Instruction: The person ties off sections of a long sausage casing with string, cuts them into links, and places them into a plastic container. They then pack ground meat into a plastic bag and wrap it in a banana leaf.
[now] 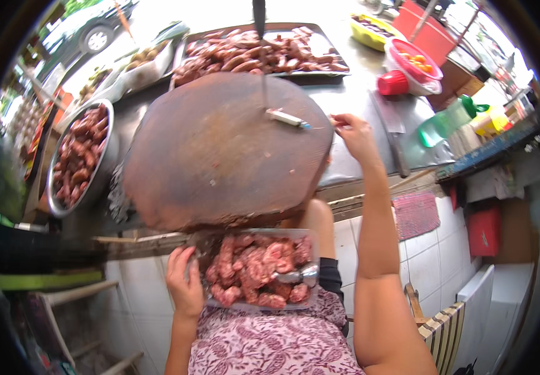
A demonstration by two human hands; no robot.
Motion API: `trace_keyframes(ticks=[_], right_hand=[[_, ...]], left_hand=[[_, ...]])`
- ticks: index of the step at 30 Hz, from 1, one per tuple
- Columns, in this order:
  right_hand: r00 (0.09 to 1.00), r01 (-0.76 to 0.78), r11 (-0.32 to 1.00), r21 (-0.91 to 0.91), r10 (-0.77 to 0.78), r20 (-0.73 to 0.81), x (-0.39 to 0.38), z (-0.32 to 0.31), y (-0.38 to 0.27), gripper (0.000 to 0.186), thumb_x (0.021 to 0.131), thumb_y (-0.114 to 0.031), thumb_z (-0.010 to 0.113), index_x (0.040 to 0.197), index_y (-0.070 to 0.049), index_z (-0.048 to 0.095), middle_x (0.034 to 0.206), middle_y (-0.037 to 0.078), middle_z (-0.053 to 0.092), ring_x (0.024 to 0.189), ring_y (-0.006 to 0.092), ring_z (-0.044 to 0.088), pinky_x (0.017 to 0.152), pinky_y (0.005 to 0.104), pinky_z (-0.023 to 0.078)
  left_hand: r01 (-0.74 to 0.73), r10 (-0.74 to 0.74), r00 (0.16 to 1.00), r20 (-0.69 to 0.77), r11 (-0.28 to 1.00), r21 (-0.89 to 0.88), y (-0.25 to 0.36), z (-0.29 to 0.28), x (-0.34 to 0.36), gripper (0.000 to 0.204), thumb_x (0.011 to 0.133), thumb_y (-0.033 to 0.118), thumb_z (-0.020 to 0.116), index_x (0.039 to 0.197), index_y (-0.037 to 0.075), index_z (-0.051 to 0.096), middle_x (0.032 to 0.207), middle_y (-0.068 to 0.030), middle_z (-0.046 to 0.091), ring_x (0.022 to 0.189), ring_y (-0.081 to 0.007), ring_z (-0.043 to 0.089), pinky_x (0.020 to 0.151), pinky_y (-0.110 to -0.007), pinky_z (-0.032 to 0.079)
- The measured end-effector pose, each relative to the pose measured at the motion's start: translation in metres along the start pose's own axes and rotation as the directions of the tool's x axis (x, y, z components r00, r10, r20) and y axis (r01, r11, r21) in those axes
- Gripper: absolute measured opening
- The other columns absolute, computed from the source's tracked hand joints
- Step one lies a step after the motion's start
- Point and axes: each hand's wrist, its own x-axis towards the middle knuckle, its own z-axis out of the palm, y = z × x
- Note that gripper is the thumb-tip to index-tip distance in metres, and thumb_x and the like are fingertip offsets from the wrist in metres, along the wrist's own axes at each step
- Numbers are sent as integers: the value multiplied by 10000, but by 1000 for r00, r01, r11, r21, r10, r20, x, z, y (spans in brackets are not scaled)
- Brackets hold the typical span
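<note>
My left hand (183,281) grips the side of a clear plastic container (198,247) at my lap. It holds raw meat chunks (245,265) and a metal utensil (301,276), only partly showing. Above it sits a large round wooden chopping block (188,156), with a small white object with a blue tip (285,117) on top. My right hand (354,134) is at the block's right edge, fingers closed on something I cannot make out. A cleaver (391,134) lies on the steel table (351,167) to the right of that hand.
Behind the block is a tray of reddish meat (238,56); left is a steel bowl of meat (82,156). Right are a yellow basin (370,37), pink baskets (412,62), a red cup (392,83) and a green bottle (435,128). A dark vertical rod (258,19) hangs overhead.
</note>
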Motion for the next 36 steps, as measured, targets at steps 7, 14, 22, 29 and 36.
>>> trace_keyframes(ticks=[7,14,22,29,36], right_hand=[[991,135,979,-152,-132,32,-47,44,58,203,803,31,584,967,-16,694,910,208,666,854,385,675,791,446,529],[968,71,975,-212,-118,-220,-29,29,39,246,899,-4,603,1111,-19,727,996,217,719,851,325,711,775,419,549],[813,98,956,277,-238,532,-150,-29,-113,182,860,38,681,1028,-13,734,884,68,701,777,148,640,692,289,502],[770,274,962,1,-220,599,-222,-38,-162,292,718,-44,778,964,-26,622,926,134,639,950,351,602,846,440,487],[845,313,947,-72,-243,476,-242,-28,-143,285,700,-33,780,870,-32,552,965,116,627,928,353,593,805,444,474]], left_hand=[[-68,61,995,-72,993,-94,-8,6,-3,323,878,-63,552,1186,-40,645,1174,-206,631,1068,-373,629,951,-394,493],[-189,200,978,-63,971,150,14,-12,0,213,817,-59,619,999,3,712,1068,-143,615,1017,-321,577,862,-414,505],[-314,317,920,232,948,-50,42,-15,-2,385,818,80,740,1196,24,690,1195,-160,602,1111,-347,552,951,-431,475],[-460,453,773,445,882,-99,61,3,-10,624,781,246,807,1360,102,624,1383,-162,520,1304,-385,444,1092,-482,402],[-487,496,824,273,867,-105,54,13,15,412,805,73,742,1209,67,667,1262,-149,584,1197,-364,529,1024,-455,448]])
